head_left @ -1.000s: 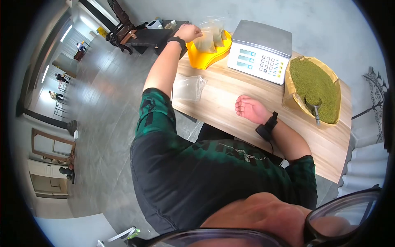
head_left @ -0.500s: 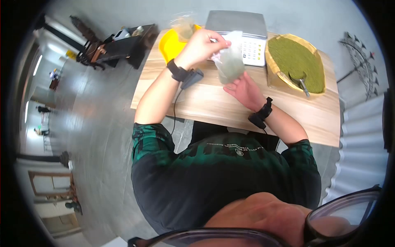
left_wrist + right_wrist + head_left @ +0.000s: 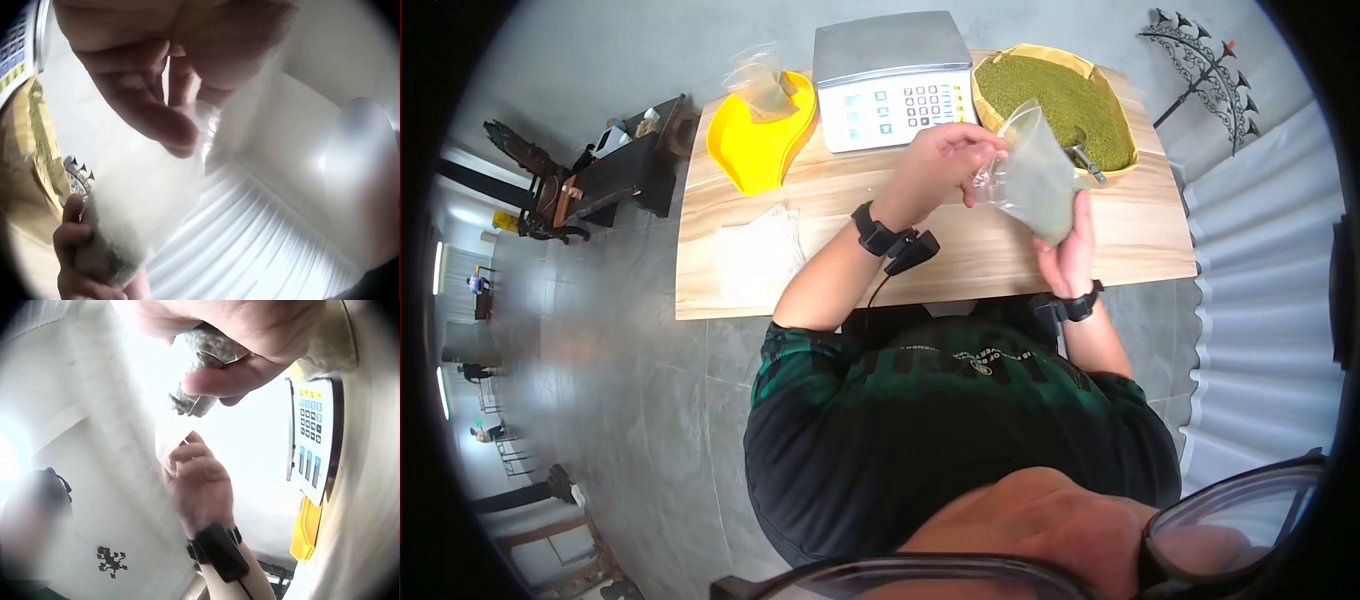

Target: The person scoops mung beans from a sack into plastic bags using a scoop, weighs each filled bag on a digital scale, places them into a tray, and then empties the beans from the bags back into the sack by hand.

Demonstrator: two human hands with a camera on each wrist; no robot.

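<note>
A clear plastic bag (image 3: 1040,185) with greenish contents hangs tilted between the two hands, over the table's front right part. The left hand (image 3: 935,172) pinches the bag's upper edge between thumb and fingers; the left wrist view shows this pinch on the film (image 3: 209,134) up close. Around the bag's filled lower end curls the right hand (image 3: 1072,250), its thumb lying across the filled part (image 3: 209,359) in the right wrist view. Which side of the bag is its mouth is hard to tell.
A scale (image 3: 895,75) stands at the back middle, a paper sack (image 3: 1125,115) of green granules with a metal scoop (image 3: 1090,165) at its right. A yellow tray (image 3: 745,150) holding a filled bag (image 3: 762,92) is left; flat clear bags (image 3: 758,255) lie front left.
The left hand has brought the bag from the yellow tray rightward, toward the front. The right hand, formerly resting on the table, has risen and now grips the bag's lower end. The head view has shifted.
</note>
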